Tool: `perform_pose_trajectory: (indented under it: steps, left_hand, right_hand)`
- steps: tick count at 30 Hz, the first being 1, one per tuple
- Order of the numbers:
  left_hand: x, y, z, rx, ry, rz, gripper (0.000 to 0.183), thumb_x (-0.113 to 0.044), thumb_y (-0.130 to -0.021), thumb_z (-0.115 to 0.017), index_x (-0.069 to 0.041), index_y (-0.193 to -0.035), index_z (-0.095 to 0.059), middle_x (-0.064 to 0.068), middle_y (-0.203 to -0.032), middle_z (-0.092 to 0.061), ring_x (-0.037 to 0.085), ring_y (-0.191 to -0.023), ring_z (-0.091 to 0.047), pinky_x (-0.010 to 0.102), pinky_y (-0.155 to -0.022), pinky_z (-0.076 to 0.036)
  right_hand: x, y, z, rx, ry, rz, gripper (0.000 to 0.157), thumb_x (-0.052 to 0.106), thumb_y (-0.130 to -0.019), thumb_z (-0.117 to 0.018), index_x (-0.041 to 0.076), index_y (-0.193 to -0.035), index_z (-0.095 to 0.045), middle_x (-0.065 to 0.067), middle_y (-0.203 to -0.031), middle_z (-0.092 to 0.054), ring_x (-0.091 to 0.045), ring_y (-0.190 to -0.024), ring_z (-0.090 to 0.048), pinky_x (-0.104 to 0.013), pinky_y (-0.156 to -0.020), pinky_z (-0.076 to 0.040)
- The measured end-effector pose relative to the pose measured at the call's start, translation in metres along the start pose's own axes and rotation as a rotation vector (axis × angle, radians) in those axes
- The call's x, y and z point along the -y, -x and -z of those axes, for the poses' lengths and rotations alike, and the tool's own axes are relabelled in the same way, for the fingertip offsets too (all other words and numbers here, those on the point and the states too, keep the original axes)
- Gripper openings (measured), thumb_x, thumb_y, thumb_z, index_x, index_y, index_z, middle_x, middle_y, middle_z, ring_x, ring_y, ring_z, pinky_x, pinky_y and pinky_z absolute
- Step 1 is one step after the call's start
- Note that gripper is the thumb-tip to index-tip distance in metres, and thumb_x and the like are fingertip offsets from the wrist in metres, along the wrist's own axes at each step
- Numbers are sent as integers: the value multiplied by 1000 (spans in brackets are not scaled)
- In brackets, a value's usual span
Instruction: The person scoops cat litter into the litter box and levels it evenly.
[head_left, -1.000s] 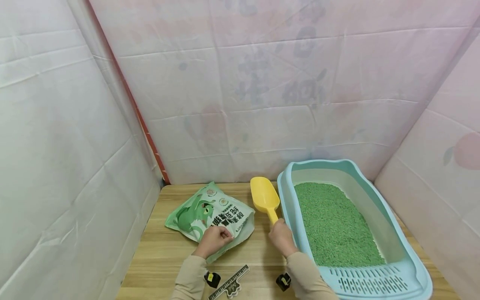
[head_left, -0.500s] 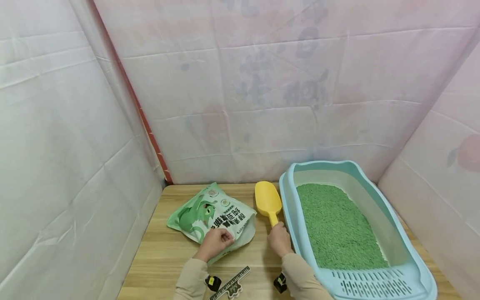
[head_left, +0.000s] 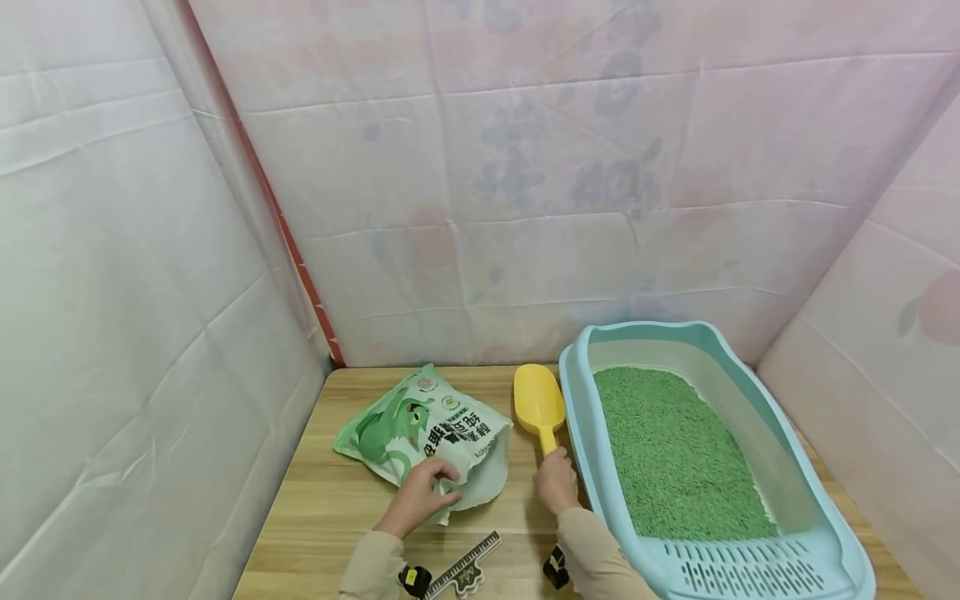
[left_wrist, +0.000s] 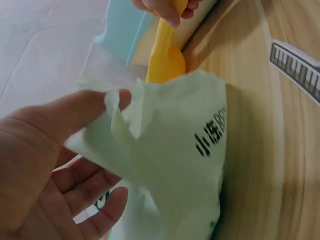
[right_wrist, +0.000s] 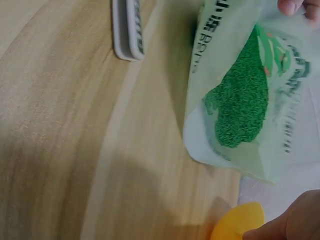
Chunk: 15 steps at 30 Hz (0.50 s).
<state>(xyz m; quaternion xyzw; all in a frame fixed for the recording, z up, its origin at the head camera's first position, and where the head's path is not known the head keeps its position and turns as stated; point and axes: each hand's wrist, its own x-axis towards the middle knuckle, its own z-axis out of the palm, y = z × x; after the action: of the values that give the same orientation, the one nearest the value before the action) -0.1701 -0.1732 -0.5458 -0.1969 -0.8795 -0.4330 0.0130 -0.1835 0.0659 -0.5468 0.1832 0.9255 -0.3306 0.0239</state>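
A pale green cat litter bag lies on its side, with its open mouth facing me. Green pellets show inside it in the right wrist view. My left hand is at the near edge of that mouth, thumb and fingers spread apart. The left wrist view has the thumb against the bag's flap and the other fingers loosely bent below. My right hand grips the handle of a yellow scoop, whose bowl points away from me, between the bag and the litter box.
To the right stands a light blue litter box holding a bed of green litter. A clip with a piano-key pattern lies near the front of the wooden table. White printed sheeting walls in the back and sides.
My left thumb and fingers have spread from a pinch at the bag's edge, and the mouth gapes wider. The scoop has shifted slightly right and toward me in my right hand.
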Motion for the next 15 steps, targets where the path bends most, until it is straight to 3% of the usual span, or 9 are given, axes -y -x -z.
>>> perform_pose_trajectory:
  steps: [9, 15]
  left_hand:
    - [5, 10, 7, 76, 50, 85, 40, -24, -70, -85, -6, -99, -64, 1, -86, -57, 0, -77, -48, 22, -71, -47]
    - [7, 16, 6, 100, 64, 120, 49, -26, -70, -86, -4, -104, -58, -2, -89, -54, 0, -78, -47, 21, -72, -47]
  right_hand:
    - [-6, -3, -10, -22, 17, -30, 24, -1, -86, -53, -14, -102, -41, -25, -80, -51, -35, -65, -57, -41, -53, -45]
    - [-10, -4, -12, -14, 30, -67, 18, 3, -89, -50, -12, -97, -44, -23, -78, -52, -33, -63, -56, -39, -51, -43]
